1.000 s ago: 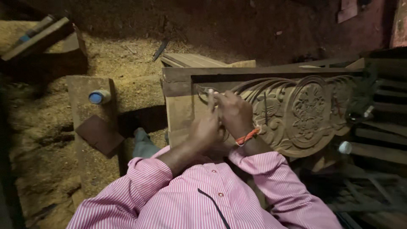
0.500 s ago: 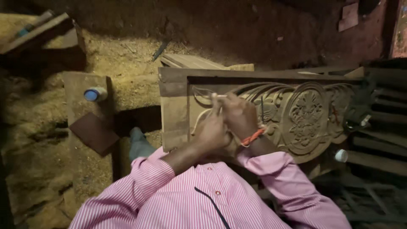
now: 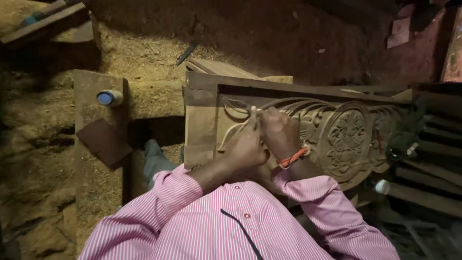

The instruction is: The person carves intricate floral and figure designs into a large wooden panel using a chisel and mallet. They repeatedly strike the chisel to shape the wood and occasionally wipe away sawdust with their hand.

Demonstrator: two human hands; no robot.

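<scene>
A carved wooden panel (image 3: 346,139) with scrolls and a round flower lies in front of me. Both my hands rest on its left part, pressed together. My left hand (image 3: 244,147) and my right hand (image 3: 280,132) have their fingers curled around a thin pale tool (image 3: 253,113), whose tip shows just above the fingertips at a carved scroll. An orange thread band (image 3: 294,158) circles my right wrist. My pink striped sleeves fill the bottom of the view.
A wooden plank (image 3: 96,192) at the left carries a small blue-capped container (image 3: 109,97) and a dark brown square piece (image 3: 103,142). Sawdust (image 3: 144,53) covers the ground beyond. Timber pieces (image 3: 433,168) are stacked at the right, beams (image 3: 43,26) at the top left.
My joined hands have shifted slightly to the right along the panel; the view has drifted a little. Nothing was picked up or let go.
</scene>
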